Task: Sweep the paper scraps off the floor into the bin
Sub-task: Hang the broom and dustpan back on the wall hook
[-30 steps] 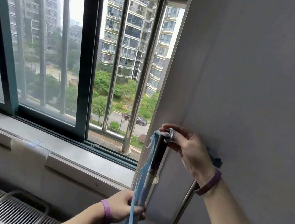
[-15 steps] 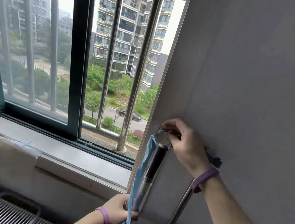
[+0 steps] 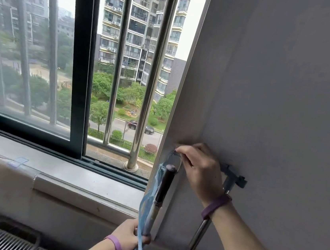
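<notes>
Broom handle (image 3: 160,195) stood nearly upright against the left edge of the grey wall (image 3: 288,98), just beside the window opening, its dark grip at the top and its lower end out of view. The wall filled the right half of the view. The window (image 3: 79,72) took up the left, with steel bars (image 3: 151,81) outside its open part and a pale sill (image 3: 70,173) below it. A second metal pole (image 3: 193,244) hung further right on the wall from a dark bracket (image 3: 234,178).

The right hand (image 3: 200,170) was up at the wall's left edge, fingertips pinching a thin loop (image 3: 176,161) fixed to the handle's top. The left hand (image 3: 127,238) gripped the handle low down, fingers curled round it and round the blue strips (image 3: 145,205) trailing along it. Each wrist wore a purple band (image 3: 215,206). A scrap of tape (image 3: 18,162) lay on the sill's front edge.
</notes>
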Demonstrator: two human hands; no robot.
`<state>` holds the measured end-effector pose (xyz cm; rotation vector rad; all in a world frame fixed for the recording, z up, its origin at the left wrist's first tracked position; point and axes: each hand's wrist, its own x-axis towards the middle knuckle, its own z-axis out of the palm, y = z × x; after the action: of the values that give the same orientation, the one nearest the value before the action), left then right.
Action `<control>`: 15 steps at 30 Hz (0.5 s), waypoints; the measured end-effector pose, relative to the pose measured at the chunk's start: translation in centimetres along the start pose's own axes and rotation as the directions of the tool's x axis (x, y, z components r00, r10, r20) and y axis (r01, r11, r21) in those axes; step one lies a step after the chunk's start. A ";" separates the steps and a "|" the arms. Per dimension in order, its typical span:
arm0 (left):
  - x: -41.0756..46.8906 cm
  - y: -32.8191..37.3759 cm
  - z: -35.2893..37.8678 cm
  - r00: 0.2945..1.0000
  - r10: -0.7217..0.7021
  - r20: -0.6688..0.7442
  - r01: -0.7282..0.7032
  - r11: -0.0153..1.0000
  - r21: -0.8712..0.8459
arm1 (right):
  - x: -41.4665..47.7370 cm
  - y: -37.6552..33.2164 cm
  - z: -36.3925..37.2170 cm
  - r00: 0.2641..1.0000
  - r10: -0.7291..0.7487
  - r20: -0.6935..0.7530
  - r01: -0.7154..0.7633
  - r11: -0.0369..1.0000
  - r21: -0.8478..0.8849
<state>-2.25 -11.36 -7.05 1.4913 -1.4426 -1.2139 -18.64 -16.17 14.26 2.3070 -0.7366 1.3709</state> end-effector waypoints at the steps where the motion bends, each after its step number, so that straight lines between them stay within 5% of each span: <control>1: 0.0 -0.2 0.2 1.000 -0.008 0.005 0.008 1.000 0.016 | -0.2 -0.1 0.2 1.000 0.008 -0.008 -0.007 1.000 0.006; 15: 1.9 -1.7 2.3 0.990 -0.112 -0.083 0.123 0.982 0.143 | -5.0 -1.4 1.3 0.966 0.207 0.152 -0.226 0.967 0.117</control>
<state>-4.01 -12.74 -9.63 1.7260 -1.4375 -1.1280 -18.86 -14.47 9.22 2.5083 -0.9946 1.4000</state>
